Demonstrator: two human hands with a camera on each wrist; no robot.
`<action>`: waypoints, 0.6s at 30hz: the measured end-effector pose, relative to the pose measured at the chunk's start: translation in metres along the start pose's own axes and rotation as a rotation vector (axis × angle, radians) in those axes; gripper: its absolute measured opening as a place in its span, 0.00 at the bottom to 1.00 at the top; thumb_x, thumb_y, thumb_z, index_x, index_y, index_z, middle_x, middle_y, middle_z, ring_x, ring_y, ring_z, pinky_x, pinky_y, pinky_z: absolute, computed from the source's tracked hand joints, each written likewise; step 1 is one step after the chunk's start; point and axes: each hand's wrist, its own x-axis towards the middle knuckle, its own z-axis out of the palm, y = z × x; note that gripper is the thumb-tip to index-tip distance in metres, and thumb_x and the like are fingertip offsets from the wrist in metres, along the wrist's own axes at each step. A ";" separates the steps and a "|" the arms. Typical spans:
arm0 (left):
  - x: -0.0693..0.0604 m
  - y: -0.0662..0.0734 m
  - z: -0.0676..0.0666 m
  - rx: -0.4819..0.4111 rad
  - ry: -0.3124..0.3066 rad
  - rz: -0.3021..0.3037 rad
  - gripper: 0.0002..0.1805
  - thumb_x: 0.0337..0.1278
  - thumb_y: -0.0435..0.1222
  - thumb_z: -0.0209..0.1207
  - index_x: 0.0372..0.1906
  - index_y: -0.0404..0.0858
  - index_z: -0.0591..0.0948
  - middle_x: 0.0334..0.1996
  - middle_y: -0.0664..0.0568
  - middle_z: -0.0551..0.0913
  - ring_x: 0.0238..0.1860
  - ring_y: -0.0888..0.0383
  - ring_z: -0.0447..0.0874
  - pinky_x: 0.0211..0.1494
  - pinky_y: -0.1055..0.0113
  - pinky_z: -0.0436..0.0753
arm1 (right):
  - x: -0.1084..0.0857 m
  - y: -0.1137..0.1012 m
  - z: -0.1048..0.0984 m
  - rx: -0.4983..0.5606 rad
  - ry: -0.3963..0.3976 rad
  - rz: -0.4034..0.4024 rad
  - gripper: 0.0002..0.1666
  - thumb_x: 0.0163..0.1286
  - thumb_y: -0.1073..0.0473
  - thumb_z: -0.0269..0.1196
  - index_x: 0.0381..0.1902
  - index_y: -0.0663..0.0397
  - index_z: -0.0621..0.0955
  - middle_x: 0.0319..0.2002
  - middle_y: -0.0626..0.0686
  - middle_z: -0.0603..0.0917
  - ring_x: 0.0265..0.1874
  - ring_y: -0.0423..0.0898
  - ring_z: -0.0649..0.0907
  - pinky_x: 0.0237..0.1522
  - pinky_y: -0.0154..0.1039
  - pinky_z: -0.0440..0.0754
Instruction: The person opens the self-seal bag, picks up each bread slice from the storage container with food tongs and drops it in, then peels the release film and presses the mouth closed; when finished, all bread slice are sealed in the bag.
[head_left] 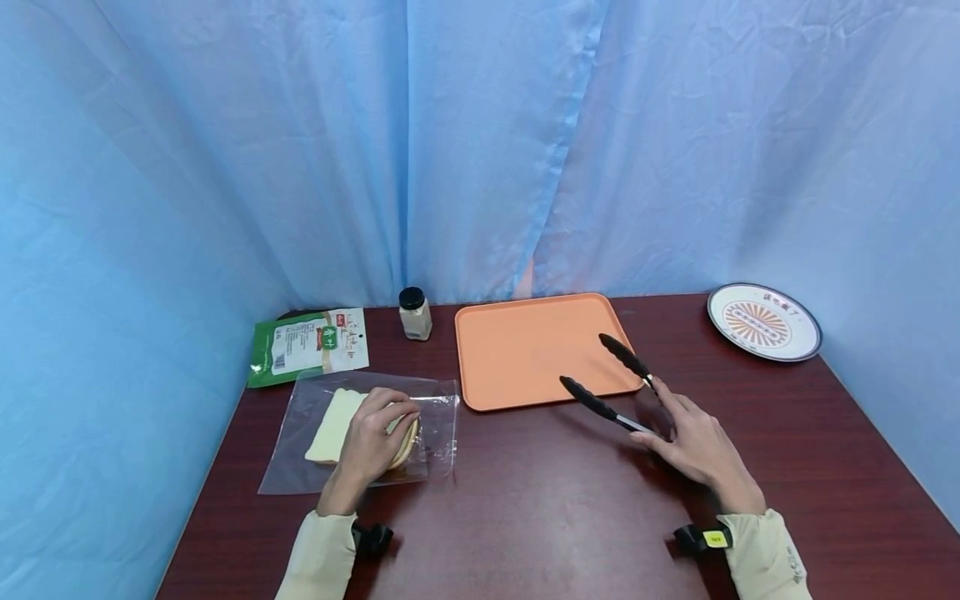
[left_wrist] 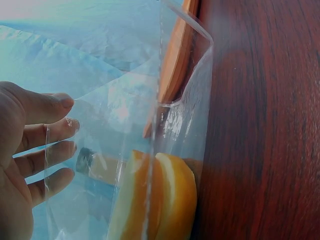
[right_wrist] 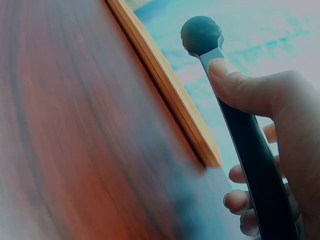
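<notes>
Black-tipped tongs, clamped by right fingers, spread over the orange tray's near edge; left fingers pinch the clear bag.

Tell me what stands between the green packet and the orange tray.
The head view shows a small black-lidded jar between the packet and the tray, standing upright on the table.

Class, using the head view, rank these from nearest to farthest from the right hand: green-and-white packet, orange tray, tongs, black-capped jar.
1. Tongs: held in the right hand.
2. Orange tray: ahead and left of that hand.
3. Black-capped jar: left of the tray.
4. Green-and-white packet: left of the jar.
</notes>
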 end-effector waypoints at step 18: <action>-0.001 0.002 0.001 -0.004 -0.023 -0.017 0.07 0.44 0.26 0.74 0.32 0.37 0.90 0.32 0.51 0.86 0.39 0.55 0.81 0.41 0.61 0.81 | -0.014 0.035 -0.008 -0.006 0.012 0.309 0.59 0.65 0.31 0.62 0.80 0.55 0.52 0.60 0.77 0.72 0.53 0.79 0.75 0.48 0.73 0.73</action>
